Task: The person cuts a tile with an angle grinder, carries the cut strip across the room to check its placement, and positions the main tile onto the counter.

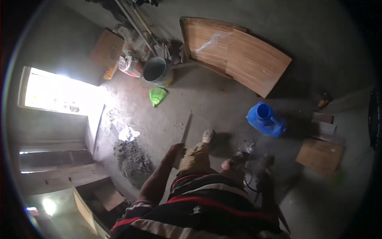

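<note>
My left hand [179, 151] is closed round a long, thin, grey strip [186, 126] that tapers toward its far end. The strip points forward over the floor; its exact kind is unclear. My right arm hangs in deep shadow, and my right hand [266, 172] is dark and smeared, so its fingers do not show. Beside it a dark cord [249, 183] curves down, and a dim shape lies near my right foot. My left shoe [207, 136] is on the concrete floor.
Ahead lean wooden panels [254, 59]. A blue jug [266, 119] stands right of centre, a bucket [155, 71] and green brush head [157, 96] ahead left. A grey mortar heap [133, 161] lies left. Cardboard [320, 156] and tile-like pieces [324, 128] lie right.
</note>
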